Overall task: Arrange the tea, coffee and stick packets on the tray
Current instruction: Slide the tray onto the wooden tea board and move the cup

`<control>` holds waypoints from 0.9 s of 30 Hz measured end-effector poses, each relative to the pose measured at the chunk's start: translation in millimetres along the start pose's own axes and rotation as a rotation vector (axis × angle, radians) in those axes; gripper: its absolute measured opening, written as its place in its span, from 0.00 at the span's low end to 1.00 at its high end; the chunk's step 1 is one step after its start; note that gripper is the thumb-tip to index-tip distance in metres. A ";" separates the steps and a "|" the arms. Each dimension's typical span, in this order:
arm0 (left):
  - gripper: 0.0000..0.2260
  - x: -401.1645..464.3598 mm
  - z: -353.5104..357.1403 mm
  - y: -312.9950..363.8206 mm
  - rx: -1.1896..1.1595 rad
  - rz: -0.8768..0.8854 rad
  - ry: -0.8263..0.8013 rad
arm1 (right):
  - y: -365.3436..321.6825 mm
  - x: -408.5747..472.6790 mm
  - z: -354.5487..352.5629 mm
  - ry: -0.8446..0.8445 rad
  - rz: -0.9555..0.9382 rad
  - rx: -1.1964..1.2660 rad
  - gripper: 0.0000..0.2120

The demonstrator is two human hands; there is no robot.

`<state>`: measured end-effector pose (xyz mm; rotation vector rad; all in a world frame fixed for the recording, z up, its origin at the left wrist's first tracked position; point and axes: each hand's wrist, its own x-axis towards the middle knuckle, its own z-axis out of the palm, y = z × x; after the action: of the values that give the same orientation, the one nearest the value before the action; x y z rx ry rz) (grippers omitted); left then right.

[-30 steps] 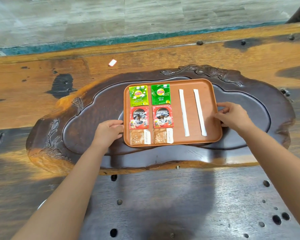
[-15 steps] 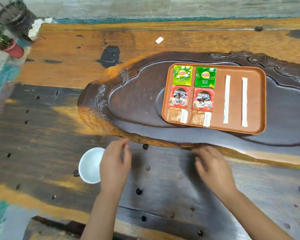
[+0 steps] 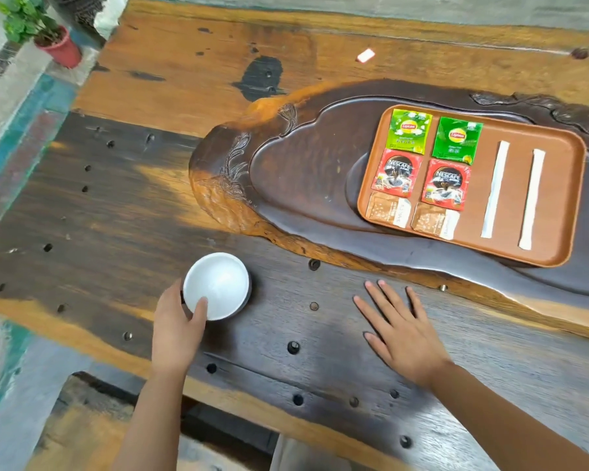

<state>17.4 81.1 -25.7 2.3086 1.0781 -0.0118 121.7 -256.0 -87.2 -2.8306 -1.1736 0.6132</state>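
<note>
An orange-brown tray (image 3: 558,205) lies on the dark carved tea board at the right. On it sit two green tea packets (image 3: 409,130), two red coffee packets (image 3: 397,174), two brown packets (image 3: 388,209) and two white stick packets (image 3: 496,189) in neat rows. My left hand (image 3: 179,326) grips the near rim of a white bowl (image 3: 216,283) on the table, thumb inside it. My right hand (image 3: 402,329) rests flat on the table with fingers spread, well short of the tray.
The carved tea board (image 3: 286,171) fills the right middle of a wooden table with several round holes. A small white scrap (image 3: 365,56) lies at the back. A potted plant in a red pot (image 3: 57,47) stands on the floor at far left.
Both hands left the tray's sides and dropped to the near table. My left hand has taken hold of the white bowl; my right hand flattened on the wood. The view swung left.
</note>
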 end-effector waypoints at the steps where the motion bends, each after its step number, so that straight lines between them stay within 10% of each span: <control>1: 0.16 -1.0 -1.7 -2.8 -0.047 -0.027 -0.002 | -0.5 0.0 0.3 -0.002 -0.001 -0.006 0.27; 17: 0.12 -22.7 9.7 -8.2 -0.804 -0.271 -0.124 | -1.7 -0.3 2.1 0.028 0.007 0.015 0.26; 27: 0.14 55.9 -17.9 64.3 -0.839 0.047 -0.317 | 1.8 2.9 4.8 0.051 -0.032 0.040 0.28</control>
<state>96.1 97.1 7.9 1.5066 0.6788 0.0768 123.0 -256.0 -93.0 -2.7712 -1.1824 0.5524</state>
